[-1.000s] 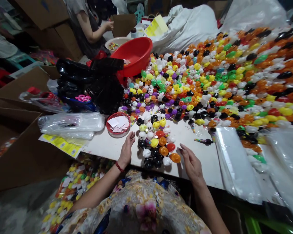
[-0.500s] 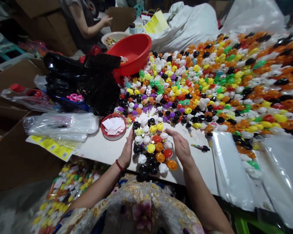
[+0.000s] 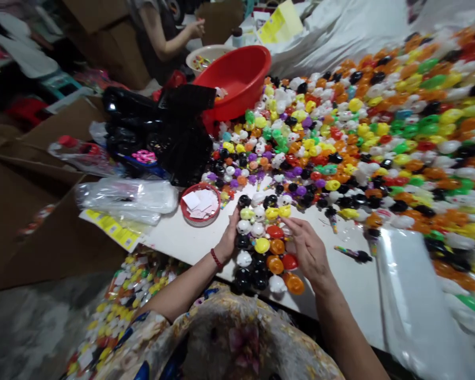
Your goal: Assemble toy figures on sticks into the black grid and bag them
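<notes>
A block of small plastic toy heads (image 3: 262,245) in rows, black, white, yellow, red and orange, lies on the white table right in front of me. My left hand (image 3: 230,237) rests upright along its left side, fingers straight and partly hidden behind the pieces. On the other side, my right hand (image 3: 309,247) has its fingers stretched over the upper right edge of the block, close to a yellow piece (image 3: 284,211) and the red piece (image 3: 275,231). Whether the fingertips touch these cannot be made out. Neither hand grips anything.
A red basket (image 3: 184,215) of white paper slips stands to the left, near clear plastic bags (image 3: 126,196). Many loose toy heads (image 3: 340,137) cover the table's back and right. A red basin (image 3: 257,79) stands behind; a co-worker's arm (image 3: 170,46) shows beyond. More bags (image 3: 409,285) lie right.
The view has swung, so things sit further right or lower. My right hand has come in over the block's upper right edge. My left hand stays at the left side.
</notes>
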